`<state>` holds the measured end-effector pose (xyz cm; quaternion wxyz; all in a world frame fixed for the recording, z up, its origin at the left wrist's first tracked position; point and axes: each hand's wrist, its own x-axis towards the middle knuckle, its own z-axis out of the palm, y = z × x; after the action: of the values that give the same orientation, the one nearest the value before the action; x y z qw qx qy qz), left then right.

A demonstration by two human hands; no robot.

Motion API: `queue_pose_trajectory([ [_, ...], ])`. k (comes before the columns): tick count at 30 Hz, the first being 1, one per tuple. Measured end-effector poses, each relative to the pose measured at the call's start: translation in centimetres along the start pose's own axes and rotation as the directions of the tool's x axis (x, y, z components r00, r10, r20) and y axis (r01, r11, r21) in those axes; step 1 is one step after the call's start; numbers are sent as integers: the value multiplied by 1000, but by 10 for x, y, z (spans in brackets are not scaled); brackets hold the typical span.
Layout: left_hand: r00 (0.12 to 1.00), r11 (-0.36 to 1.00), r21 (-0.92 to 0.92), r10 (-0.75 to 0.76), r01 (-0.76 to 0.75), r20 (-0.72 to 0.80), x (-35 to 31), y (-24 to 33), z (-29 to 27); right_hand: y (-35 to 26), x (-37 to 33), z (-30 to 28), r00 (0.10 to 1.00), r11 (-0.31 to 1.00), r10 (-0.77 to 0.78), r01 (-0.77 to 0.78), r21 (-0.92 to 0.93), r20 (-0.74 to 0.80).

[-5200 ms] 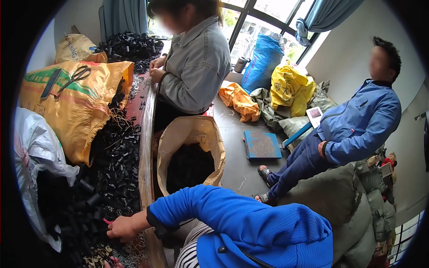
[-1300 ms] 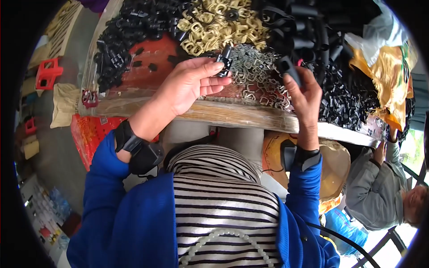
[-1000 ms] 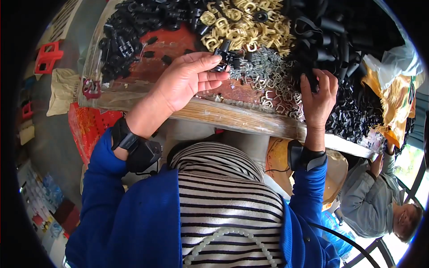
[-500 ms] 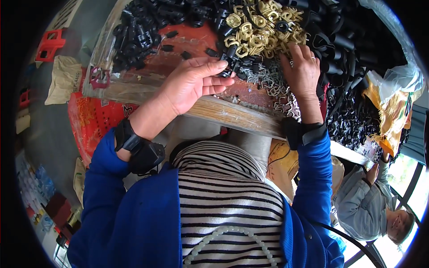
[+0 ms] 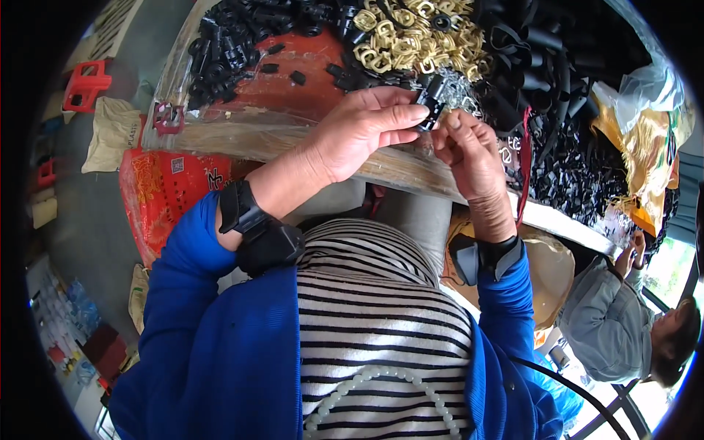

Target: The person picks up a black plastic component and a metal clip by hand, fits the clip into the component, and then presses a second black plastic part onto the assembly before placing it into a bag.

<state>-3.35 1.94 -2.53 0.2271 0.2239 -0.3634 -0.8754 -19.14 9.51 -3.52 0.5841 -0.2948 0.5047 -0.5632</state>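
Across the red desk [image 5: 312, 59] lie black parts [image 5: 231, 51], cream rings [image 5: 418, 44] and a yellow sack [image 5: 639, 158]. The left hand [image 5: 367, 126] pinches a black fitting [image 5: 431, 101]; the right hand [image 5: 473, 155] curls beside it, contents unclear.

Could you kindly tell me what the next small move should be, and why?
I would probably steady the left hand and ease the right hand toward the near end of the black part: the left hand holds that part between thumb and fingers, and the right hand is curled close beside it. Whether the right hand holds anything is too small to tell.
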Motion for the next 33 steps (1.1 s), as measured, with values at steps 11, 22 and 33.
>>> queue_pose_trajectory([
  [11,998,998,-60,-11,15,56,9,-17,13,3,-16,-13,996,990,87,-84,-110,26],
  [22,996,989,-120,-79,82,31,15,-21,0,2,-9,-13,969,934,-247,246,-258,27],
  [33,980,980,-33,-196,197,28,0,-17,8,-11,-30,-3,960,931,-274,279,-236,56],
])
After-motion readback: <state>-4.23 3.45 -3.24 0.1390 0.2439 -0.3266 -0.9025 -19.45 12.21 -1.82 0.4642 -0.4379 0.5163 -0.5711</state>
